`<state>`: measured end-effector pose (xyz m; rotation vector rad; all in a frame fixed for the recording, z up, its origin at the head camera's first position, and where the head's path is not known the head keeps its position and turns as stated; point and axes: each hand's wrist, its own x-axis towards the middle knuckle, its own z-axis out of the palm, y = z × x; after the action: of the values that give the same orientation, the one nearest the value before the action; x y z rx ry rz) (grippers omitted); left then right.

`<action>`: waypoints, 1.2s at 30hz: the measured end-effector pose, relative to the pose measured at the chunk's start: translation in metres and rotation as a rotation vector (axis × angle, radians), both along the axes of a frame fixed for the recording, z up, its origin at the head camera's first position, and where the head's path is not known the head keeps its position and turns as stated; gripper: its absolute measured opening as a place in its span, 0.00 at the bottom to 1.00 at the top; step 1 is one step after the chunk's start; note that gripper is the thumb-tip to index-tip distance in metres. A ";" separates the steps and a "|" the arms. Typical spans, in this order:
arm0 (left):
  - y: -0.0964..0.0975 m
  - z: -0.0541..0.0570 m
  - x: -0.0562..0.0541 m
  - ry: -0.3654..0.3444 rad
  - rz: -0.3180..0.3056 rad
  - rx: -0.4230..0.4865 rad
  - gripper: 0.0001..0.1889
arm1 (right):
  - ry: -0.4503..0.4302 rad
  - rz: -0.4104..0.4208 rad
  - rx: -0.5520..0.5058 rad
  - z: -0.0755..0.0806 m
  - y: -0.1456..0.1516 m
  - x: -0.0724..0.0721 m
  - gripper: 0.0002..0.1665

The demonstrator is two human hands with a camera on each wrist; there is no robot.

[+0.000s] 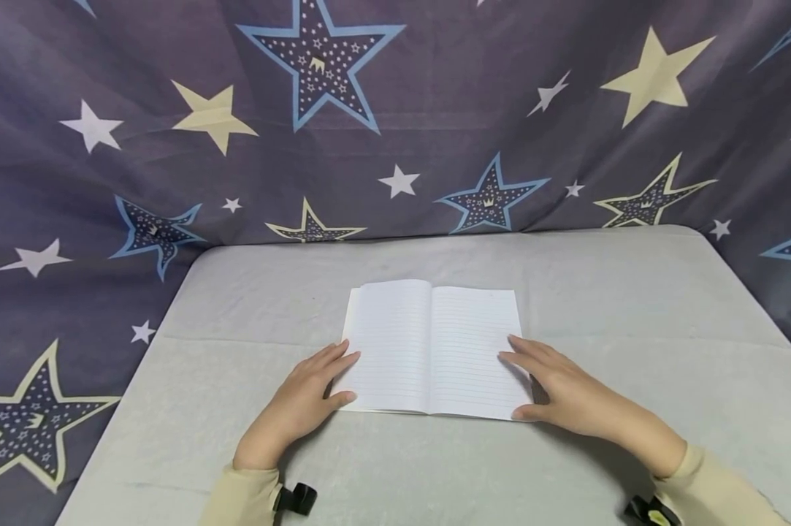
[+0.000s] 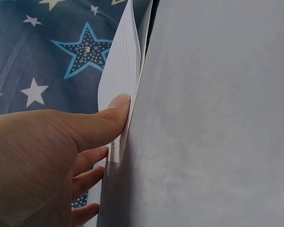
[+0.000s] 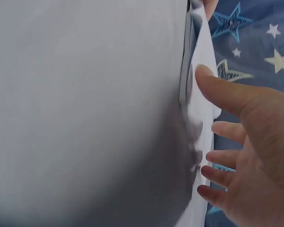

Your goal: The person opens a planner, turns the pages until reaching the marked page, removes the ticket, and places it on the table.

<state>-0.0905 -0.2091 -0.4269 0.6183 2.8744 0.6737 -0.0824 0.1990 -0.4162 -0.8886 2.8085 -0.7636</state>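
Observation:
An open notebook (image 1: 395, 351) with blank lined pages lies flat on the grey-covered table, its spine running away from me. At its lower left edge is my left hand (image 1: 306, 391), thumb and fingertips on the page margin. In the left wrist view the left thumb (image 2: 111, 118) rests on the edge of the pages (image 2: 120, 61), the other fingers extended beside it. My right hand (image 1: 566, 391) is at the right edge, fingers spread, the thumb near the lower corner. In the right wrist view the right fingers (image 3: 222, 175) are loosely extended alongside the notebook (image 3: 206, 52).
The grey cloth (image 1: 237, 292) covers the table around the notebook. A dark curtain (image 1: 434, 95) printed with stars rises behind the far edge and hangs along both sides. Black straps (image 1: 296, 499) are on both wrists, beside beige sleeves.

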 end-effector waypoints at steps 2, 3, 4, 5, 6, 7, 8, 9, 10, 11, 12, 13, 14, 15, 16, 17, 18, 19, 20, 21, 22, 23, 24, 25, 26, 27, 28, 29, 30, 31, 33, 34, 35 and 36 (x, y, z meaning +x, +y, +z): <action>-0.001 0.000 0.000 -0.005 0.000 -0.003 0.34 | -0.009 -0.002 0.025 -0.002 0.006 -0.001 0.49; -0.001 0.000 0.000 -0.009 0.001 -0.005 0.34 | -0.010 -0.002 0.035 -0.003 0.009 -0.002 0.49; -0.001 0.000 0.000 -0.012 0.004 -0.007 0.34 | -0.011 -0.003 0.046 -0.004 0.011 -0.003 0.50; -0.001 0.001 0.001 -0.015 0.005 -0.009 0.34 | -0.013 -0.005 0.053 -0.005 0.013 -0.004 0.50; -0.001 0.002 0.001 -0.020 0.007 -0.012 0.34 | -0.014 -0.006 0.056 -0.005 0.015 -0.004 0.51; -0.001 0.003 0.002 -0.024 0.009 -0.014 0.34 | -0.012 -0.008 0.059 -0.006 0.016 -0.005 0.51; 0.000 0.004 0.002 -0.029 0.012 -0.016 0.34 | -0.005 -0.008 0.060 -0.007 0.017 -0.005 0.51; 0.000 0.005 0.002 -0.036 0.015 -0.018 0.34 | 0.002 -0.007 0.062 -0.007 0.017 -0.006 0.51; 0.001 0.006 0.002 -0.041 0.017 -0.020 0.34 | 0.008 -0.006 0.065 -0.007 0.018 -0.006 0.51; 0.001 0.006 0.003 -0.047 0.020 -0.022 0.35 | 0.014 -0.004 0.067 -0.007 0.017 -0.006 0.51; 0.002 0.007 0.003 -0.051 0.023 -0.024 0.35 | 0.022 -0.003 0.068 -0.007 0.017 -0.006 0.51; 0.002 0.008 0.003 -0.052 0.026 -0.026 0.35 | 0.031 -0.005 0.072 -0.007 0.016 -0.007 0.50; 0.002 0.009 0.004 -0.051 0.027 -0.028 0.35 | 0.040 -0.010 0.074 -0.007 0.015 -0.007 0.49; 0.002 0.009 0.004 -0.050 0.026 -0.029 0.35 | 0.049 -0.018 0.077 -0.007 0.014 -0.007 0.48; 0.001 0.009 0.004 -0.047 0.024 -0.029 0.34 | 0.061 -0.029 0.080 -0.007 0.012 -0.006 0.47; 0.001 0.009 0.004 -0.041 0.022 -0.028 0.34 | 0.071 -0.043 0.081 -0.007 0.011 -0.006 0.46; 0.001 0.010 0.004 -0.036 0.019 -0.026 0.34 | 0.082 -0.058 0.082 -0.008 0.009 -0.005 0.45; 0.000 0.010 0.005 -0.031 0.018 -0.023 0.34 | 0.093 -0.074 0.083 -0.008 0.008 -0.005 0.43; -0.001 0.010 0.005 -0.025 0.015 -0.020 0.34 | 0.101 -0.090 0.082 -0.008 0.006 -0.005 0.43; -0.001 0.010 0.005 -0.020 0.013 -0.016 0.34 | 0.107 -0.106 0.081 -0.008 0.005 -0.004 0.43; -0.002 0.009 0.005 -0.018 0.013 -0.013 0.35 | 0.111 -0.124 0.072 -0.008 0.004 -0.003 0.43; -0.002 0.009 0.004 -0.011 0.010 -0.011 0.35 | 0.114 -0.141 0.060 -0.007 0.003 -0.003 0.43; -0.002 0.009 0.004 -0.013 0.011 -0.008 0.35 | 0.116 -0.158 0.043 -0.006 0.002 -0.003 0.44; -0.003 0.009 0.004 -0.014 0.011 -0.007 0.36 | 0.117 -0.173 0.023 -0.005 0.001 -0.002 0.45; -0.003 0.009 0.004 -0.016 0.011 -0.004 0.36 | 0.118 -0.188 0.003 -0.003 0.000 -0.002 0.47; -0.004 0.008 0.004 -0.018 0.011 -0.003 0.37 | 0.117 -0.204 -0.018 -0.001 -0.002 -0.002 0.48; -0.004 0.008 0.003 -0.021 0.014 -0.003 0.37 | 0.116 -0.218 -0.039 0.001 -0.004 -0.002 0.49; -0.004 0.008 0.003 -0.022 0.015 -0.003 0.38 | 0.111 -0.230 -0.058 0.003 -0.006 -0.002 0.50; -0.004 0.007 0.003 -0.029 0.019 -0.002 0.38 | 0.101 -0.241 -0.075 0.006 -0.009 -0.001 0.51; -0.005 0.008 0.003 -0.028 0.020 -0.001 0.38 | 0.091 -0.249 -0.089 0.009 -0.012 -0.001 0.51; -0.005 0.007 0.002 -0.023 0.020 -0.002 0.39 | 0.068 -0.257 -0.113 0.014 -0.020 -0.001 0.51; -0.005 0.008 0.002 -0.022 0.022 -0.001 0.39 | 0.057 -0.256 -0.126 0.016 -0.024 -0.001 0.51; -0.005 0.008 0.002 -0.020 0.021 -0.001 0.39 | 0.044 -0.250 -0.137 0.018 -0.028 -0.001 0.49; -0.005 0.008 0.002 -0.019 0.021 0.000 0.38 | 0.039 -0.245 -0.148 0.019 -0.033 -0.001 0.48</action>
<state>-0.0886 -0.2144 -0.4186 0.5799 2.8673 0.6782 -0.0836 0.1656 -0.3970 -0.5882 2.9623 -1.0068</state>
